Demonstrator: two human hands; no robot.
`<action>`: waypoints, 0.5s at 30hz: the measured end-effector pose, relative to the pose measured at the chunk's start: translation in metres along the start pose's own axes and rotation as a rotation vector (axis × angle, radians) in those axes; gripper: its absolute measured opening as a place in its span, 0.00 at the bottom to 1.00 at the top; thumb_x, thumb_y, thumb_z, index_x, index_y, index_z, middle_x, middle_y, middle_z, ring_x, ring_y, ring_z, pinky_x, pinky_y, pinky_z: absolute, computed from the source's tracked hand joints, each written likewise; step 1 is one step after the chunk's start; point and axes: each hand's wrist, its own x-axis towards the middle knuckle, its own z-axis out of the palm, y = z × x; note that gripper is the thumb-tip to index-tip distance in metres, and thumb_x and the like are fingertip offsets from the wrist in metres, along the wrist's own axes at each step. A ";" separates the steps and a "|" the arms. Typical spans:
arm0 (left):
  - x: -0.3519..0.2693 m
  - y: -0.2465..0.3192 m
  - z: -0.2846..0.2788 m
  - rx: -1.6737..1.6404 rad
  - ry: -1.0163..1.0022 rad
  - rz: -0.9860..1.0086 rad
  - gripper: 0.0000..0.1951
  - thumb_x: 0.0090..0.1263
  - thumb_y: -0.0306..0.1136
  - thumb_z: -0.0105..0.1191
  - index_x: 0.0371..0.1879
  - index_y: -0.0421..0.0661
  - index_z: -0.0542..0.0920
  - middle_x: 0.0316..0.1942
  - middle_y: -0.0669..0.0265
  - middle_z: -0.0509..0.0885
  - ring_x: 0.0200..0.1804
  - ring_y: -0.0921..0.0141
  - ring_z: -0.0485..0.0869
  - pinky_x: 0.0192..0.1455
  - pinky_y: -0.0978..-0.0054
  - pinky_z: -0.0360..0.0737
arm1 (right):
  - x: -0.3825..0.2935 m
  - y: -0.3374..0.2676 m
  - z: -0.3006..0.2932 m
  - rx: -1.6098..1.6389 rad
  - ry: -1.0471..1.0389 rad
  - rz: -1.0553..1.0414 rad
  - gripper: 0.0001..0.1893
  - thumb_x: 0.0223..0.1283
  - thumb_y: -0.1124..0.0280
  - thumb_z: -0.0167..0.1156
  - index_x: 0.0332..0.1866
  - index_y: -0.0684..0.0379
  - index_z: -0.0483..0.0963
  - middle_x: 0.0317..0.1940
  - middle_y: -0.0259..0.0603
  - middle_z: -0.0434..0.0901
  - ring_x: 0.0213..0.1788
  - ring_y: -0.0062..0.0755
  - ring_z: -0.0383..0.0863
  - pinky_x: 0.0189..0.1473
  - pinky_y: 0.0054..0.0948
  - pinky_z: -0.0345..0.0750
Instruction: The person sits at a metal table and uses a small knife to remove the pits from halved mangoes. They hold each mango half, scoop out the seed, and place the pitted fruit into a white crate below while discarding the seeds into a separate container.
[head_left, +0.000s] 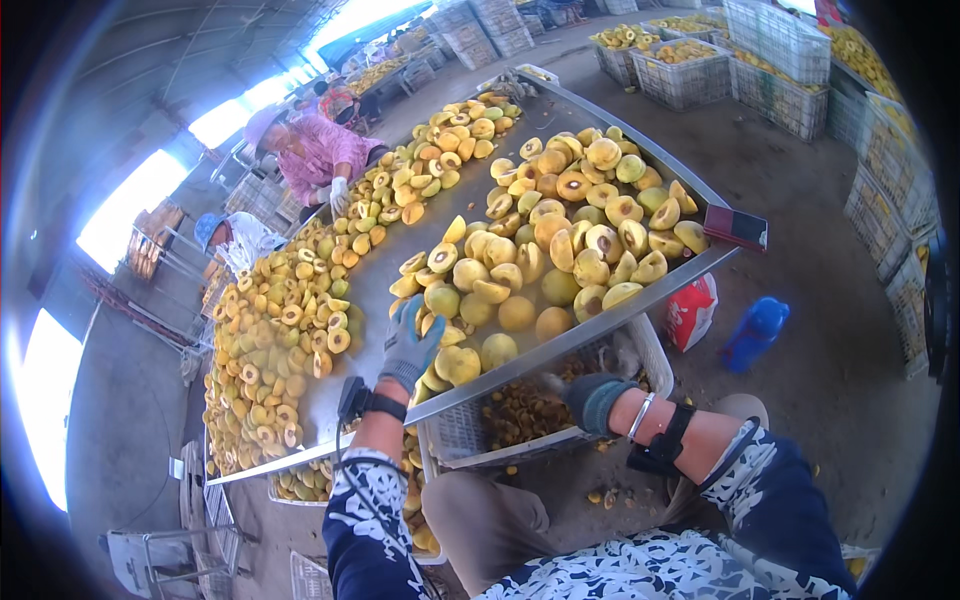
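Observation:
My left hand (409, 341), in a grey glove with blue fingers, reaches over the metal table (390, 262) with its fingers apart. It is at the near left edge of a pile of yellow peaches (517, 313), many cut in half and some still with the stone. Whether it touches a fruit is unclear. Below the table's raised rim, my right hand (594, 401), in a dark glove with a teal cuff, hangs over a white plastic crate (517, 454) of brown scraps that look like peach stones (525, 409). Blur hides its fingertips and anything in them.
More peach halves (277, 337) cover the table's far side, where two co-workers (319, 154) bend over them. A dark red case (735, 227) rests on the rim corner. A red and white bag (691, 311) and a blue bottle (756, 334) stand on the floor. Crates (780, 97) are stacked behind.

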 end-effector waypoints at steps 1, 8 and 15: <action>0.015 0.006 0.008 0.082 -0.052 -0.002 0.37 0.63 0.54 0.59 0.69 0.49 0.65 0.67 0.52 0.68 0.69 0.51 0.67 0.69 0.57 0.65 | 0.000 0.002 0.001 0.036 -0.006 0.029 0.22 0.62 0.67 0.52 0.63 0.58 0.71 0.41 0.59 0.83 0.42 0.60 0.83 0.45 0.45 0.79; 0.066 0.031 0.044 0.384 -0.404 -0.207 0.54 0.49 0.66 0.63 0.74 0.52 0.56 0.75 0.55 0.55 0.76 0.50 0.51 0.74 0.51 0.57 | 0.016 0.011 0.008 0.317 -0.191 0.134 0.28 0.71 0.40 0.40 0.71 0.38 0.61 0.57 0.60 0.75 0.58 0.58 0.75 0.60 0.41 0.70; 0.067 0.022 0.039 0.301 -0.421 -0.136 0.35 0.52 0.59 0.65 0.58 0.53 0.76 0.61 0.55 0.72 0.64 0.50 0.70 0.65 0.53 0.69 | 0.012 0.004 0.001 0.221 -0.227 0.129 0.31 0.71 0.38 0.38 0.70 0.44 0.64 0.61 0.57 0.74 0.61 0.56 0.74 0.64 0.40 0.67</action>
